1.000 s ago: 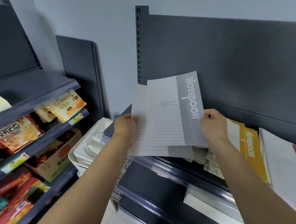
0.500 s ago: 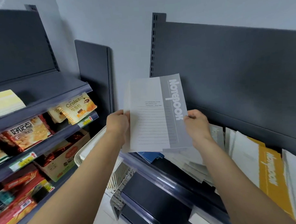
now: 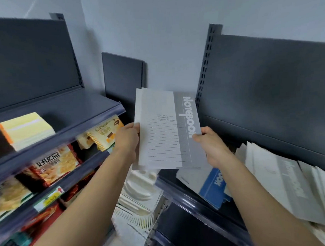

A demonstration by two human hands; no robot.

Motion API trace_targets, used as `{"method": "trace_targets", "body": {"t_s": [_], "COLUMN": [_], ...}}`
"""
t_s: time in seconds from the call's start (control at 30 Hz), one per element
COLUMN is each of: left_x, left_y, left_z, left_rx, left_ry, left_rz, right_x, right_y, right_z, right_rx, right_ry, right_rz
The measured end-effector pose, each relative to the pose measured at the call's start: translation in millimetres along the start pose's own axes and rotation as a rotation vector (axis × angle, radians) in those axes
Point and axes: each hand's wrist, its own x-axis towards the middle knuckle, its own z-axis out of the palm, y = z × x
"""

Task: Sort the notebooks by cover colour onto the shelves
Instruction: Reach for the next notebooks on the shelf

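Both hands hold a small sheaf of grey notebooks (image 3: 167,130) upright in the middle of the frame, in front of the dark corner panel where the two shelving units meet. The front cover shows a pale lined panel and a darker grey band with the word "Notebook" running down its right side, and the edge of a second cover shows behind it at the top left. The left hand (image 3: 128,140) grips the left edge about halfway up, thumb on the front and fingers curled behind. The right hand (image 3: 212,147) pinches the right edge a little lower, its thumb pressed on the grey band. At the lower right, on the dark right-hand shelf (image 3: 188,201), a blue notebook (image 3: 212,187) lies just below the held sheaf, partly under a white cover, and a loose pile of grey and white notebooks (image 3: 289,182) leans beside it towards the right edge of the frame. On the top left-hand shelf (image 3: 74,105) at the left of the frame sits what looks like a stack of yellow notebooks (image 3: 27,127), blurred. The tiers below it carry snack packets (image 3: 54,165). A white slatted basket (image 3: 141,217) holding white moulded trays stands between the two units at the lower centre.
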Motion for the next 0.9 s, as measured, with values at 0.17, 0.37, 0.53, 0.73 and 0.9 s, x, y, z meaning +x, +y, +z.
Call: {"method": "trace_targets", "body": {"t_s": [0.17, 0.37, 0.53, 0.73, 0.9], "left_x": [54.0, 106.2, 149.8, 200.6, 246.7], "left_y": [22.7, 34.4, 38.1, 51.9, 63.4], "left_z": [-92.3, -173.1, -202.5, -202.0, -212.9], "left_rx": [0.038, 0.1, 0.04, -0.123, 0.001], "left_ry": [0.094, 0.215, 0.292, 0.38, 0.359], "left_rz": [0.027, 0.042, 0.022, -0.029, -0.091], "right_x": [24.8, 46.9, 75.0, 129.9, 185.5], "right_y": [-34.2, -73.0, -103.3, -124.6, -140.0], "right_z": [111.4, 209.9, 252.1, 288.8, 321.6], "right_rx": [-0.082, -0.085, -0.358, -0.394, -0.412], "right_ry": [-0.038, -0.151, -0.351, -0.333, -0.368], "right_rz": [-0.132, -0.181, -0.159, -0.28, -0.35]}}
